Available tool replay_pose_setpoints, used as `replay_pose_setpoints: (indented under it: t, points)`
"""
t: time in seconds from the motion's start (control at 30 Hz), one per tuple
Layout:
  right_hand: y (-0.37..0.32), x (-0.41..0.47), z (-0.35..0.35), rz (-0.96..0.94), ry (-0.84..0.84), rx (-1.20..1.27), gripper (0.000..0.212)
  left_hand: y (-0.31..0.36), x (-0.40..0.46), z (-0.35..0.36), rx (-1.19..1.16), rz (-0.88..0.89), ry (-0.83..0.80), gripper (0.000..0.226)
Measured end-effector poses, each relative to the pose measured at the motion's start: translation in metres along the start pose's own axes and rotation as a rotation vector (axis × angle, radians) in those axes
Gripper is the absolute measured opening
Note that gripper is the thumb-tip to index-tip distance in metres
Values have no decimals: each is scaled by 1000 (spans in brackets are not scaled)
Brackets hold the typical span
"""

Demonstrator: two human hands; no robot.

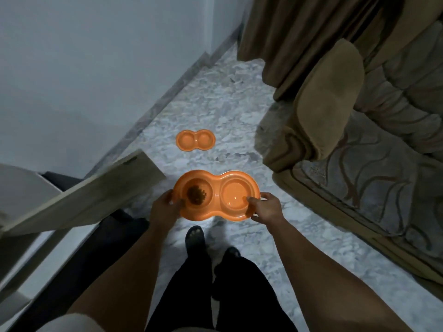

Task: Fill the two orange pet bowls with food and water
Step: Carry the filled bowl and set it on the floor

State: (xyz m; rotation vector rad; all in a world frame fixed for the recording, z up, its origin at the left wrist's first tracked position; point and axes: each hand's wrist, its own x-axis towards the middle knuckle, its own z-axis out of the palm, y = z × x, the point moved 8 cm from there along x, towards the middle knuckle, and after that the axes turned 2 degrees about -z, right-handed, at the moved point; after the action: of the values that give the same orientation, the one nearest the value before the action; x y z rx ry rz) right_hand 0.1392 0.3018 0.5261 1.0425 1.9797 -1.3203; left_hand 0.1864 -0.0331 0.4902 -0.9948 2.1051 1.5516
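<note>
— What's hard to read?

— The right well of the near bowl: I see a glint, maybe water. Fingers under the rim are hidden.

— Hands?

— I grip it at both ends, left hand at nine o'clock, right hand at three. Kibble fills the left well.

— Its long axis?

— Nine to three, above the floor. The far bowl lies at twelve, same axis.

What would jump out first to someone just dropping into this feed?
The orange double bowl held up in mid-frame by the left hand and right hand, with brown kibble in its left cup and what looks like water in the right. Beyond it, a second orange double bowl sits on the marble floor near the wall, seemingly empty.
</note>
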Motion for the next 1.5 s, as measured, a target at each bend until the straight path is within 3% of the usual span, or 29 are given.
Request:
replay_pose_setpoints:
  t: [0.17,0.3,0.37,0.5,0.8,0.93,1.0,1.27,1.5]
  points:
    - [-5,92,36,45,-28,-9,46,-50,89,29,-81,-172,57,51]
    - [7,194,79,22,-40,-58,59,-92,169,71,-247,-245,123,40]
    - [20,250,100,13,-58,-80,55,-111,206,93,-340,-268,162,41]
    - [40,358,135,-20,-76,-113,34,-158,288,137,-390,-234,174,41]
    - [73,537,223,-5,-138,-104,28,-219,444,190,-331,-197,257,34]
    - [82,588,256,-24,-155,-121,41,-242,492,197,-297,-177,286,41]
    - [83,605,269,-25,-168,-134,41,-253,510,196,-279,-176,311,33]
    - [80,643,304,-98,-192,-222,24,-278,558,196,-181,-196,319,33]
    - [59,650,322,-231,-190,-458,38,-253,581,184,-8,-179,372,56]
